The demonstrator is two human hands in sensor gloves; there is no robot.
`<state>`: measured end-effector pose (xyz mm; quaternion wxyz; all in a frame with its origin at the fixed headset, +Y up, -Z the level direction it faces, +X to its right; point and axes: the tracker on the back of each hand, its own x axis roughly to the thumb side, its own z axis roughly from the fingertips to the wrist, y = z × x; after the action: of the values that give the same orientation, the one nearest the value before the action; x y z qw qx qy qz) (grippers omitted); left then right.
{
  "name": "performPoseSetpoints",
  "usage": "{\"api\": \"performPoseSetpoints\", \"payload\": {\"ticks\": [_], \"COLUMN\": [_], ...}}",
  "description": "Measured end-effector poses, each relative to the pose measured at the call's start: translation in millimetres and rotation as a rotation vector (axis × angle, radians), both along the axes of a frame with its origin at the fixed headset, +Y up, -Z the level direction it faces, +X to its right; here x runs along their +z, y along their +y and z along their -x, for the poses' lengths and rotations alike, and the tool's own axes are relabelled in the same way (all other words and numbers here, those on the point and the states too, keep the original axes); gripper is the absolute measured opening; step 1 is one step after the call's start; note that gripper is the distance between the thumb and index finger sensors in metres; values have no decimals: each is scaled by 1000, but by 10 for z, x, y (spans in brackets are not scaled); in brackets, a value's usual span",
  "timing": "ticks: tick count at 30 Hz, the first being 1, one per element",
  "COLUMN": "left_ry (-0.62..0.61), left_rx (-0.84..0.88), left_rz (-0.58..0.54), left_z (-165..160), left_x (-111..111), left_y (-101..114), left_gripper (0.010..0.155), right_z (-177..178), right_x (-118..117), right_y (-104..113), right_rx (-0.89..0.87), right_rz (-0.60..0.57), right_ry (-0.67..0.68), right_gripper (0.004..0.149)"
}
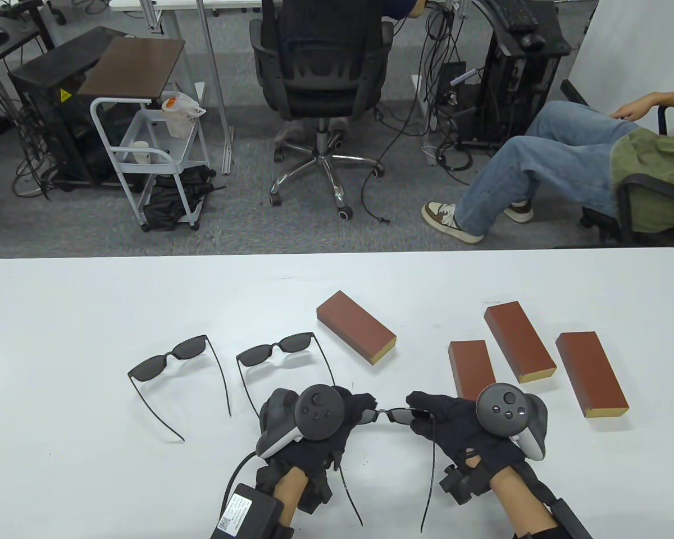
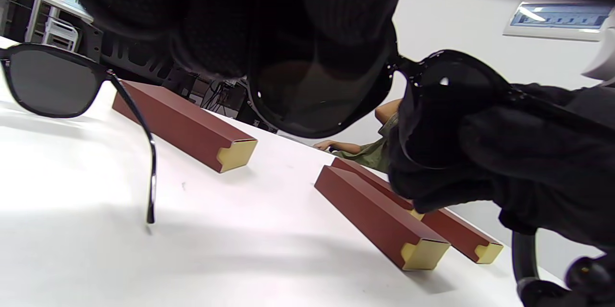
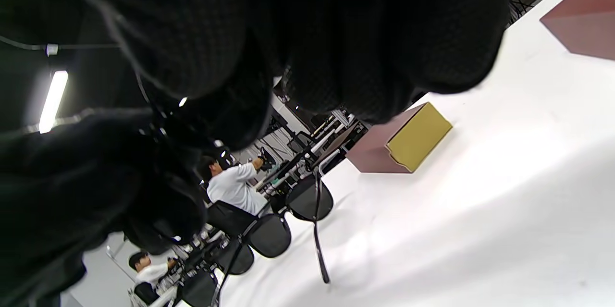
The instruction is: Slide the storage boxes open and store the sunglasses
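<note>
Both hands are on the same pair of sunglasses (image 1: 390,415), one at each end of the frame. The left hand (image 1: 309,426) has its fingers (image 2: 307,23) curled over the top of one lens, and the right hand (image 1: 472,421) pinches the other lens end between thumb and fingertips (image 2: 432,172). The pair is lifted just off the table (image 1: 90,314), near its front edge, with both temple arms still unfolded and trailing back toward the person. In the right wrist view the glove fills most of the frame, so exactly how the thumb sits on that hinge is hard to make out.

Two more pairs lie open on the table to the left — a middle pair (image 1: 275,351) and a far left pair (image 1: 168,359). Four red-brown storage boxes rest beyond: the nearest box (image 1: 356,327) just past the hands, three others (image 1: 533,351) grouped on the right, all apparently still closed, their yellow inner ends showing.

The likely trouble is order of work. The temples must fold before the glasses will fit, and with both hands occupied no box can be slid open. Folding against thick glove fabric could twist a thin arm or smear a lens — and a light box may simply skid when pushed one-handed.
</note>
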<state>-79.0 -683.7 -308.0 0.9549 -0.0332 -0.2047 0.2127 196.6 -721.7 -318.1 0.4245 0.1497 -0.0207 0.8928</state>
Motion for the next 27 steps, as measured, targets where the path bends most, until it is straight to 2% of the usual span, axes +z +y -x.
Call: {"api": "performPoseSetpoints", "payload": {"ticks": [7,12,18,21,27], "left_ry": [50,78,44,29,52], "left_rx": [170,482,953,1071,1148], "left_rz": [116,233,398,432,465], "left_z": [117,232,296,296,256], "left_x": [-30,-31,-22,-18,11], "left_y": [-79,-139,-286,-326,-423], "left_gripper": [46,51,62,64,65], "right_z": [-16,-85,-165,-156,-93], "right_x": [14,33,51,73,120], "right_y": [15,73,50,42,-28], "right_rx": [-52,-87,-238,-307,-416], "right_rz": [-14,-53,38,81,183], "right_ry": [-65,-181,-279,-307,-330], "right_gripper": [40,40,42,42,45]}}
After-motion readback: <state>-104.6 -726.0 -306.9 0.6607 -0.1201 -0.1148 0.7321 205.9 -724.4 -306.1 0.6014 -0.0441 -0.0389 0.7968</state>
